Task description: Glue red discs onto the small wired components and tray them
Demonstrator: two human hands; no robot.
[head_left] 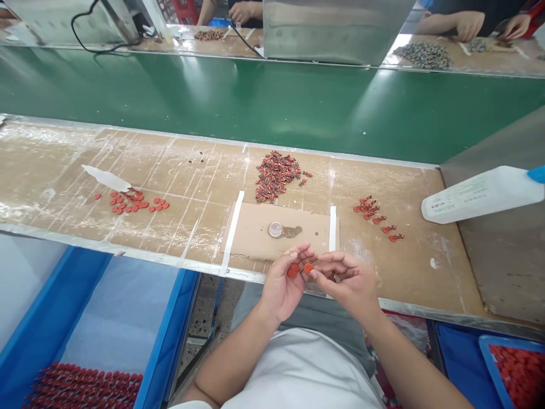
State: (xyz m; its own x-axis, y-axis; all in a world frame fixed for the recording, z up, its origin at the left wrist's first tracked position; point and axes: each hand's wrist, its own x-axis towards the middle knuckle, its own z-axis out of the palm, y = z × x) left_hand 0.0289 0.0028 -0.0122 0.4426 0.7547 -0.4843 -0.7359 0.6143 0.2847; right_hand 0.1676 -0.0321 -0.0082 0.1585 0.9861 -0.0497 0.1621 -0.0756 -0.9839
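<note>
My left hand point(284, 282) pinches a small red disc point(293, 270) between thumb and fingers at the near edge of the workbench. My right hand point(347, 280) is closed on another small red piece point(308, 268), held right beside the first. Both hands hover just in front of a taped-down cardboard square point(255, 234) carrying a small round metal fixture point(276, 229). A pile of red-and-dark pin parts point(276, 175) lies behind the cardboard. Loose red discs point(133, 202) lie to the left, and several assembled red pieces point(375, 215) to the right.
A white plastic bottle point(481, 194) lies on its side at the right. A green conveyor belt point(272, 102) runs behind the bench. Blue bins point(85, 341) with red parts sit below left, another blue bin point(517, 369) below right. Other people's hands point(468, 25) work across the belt.
</note>
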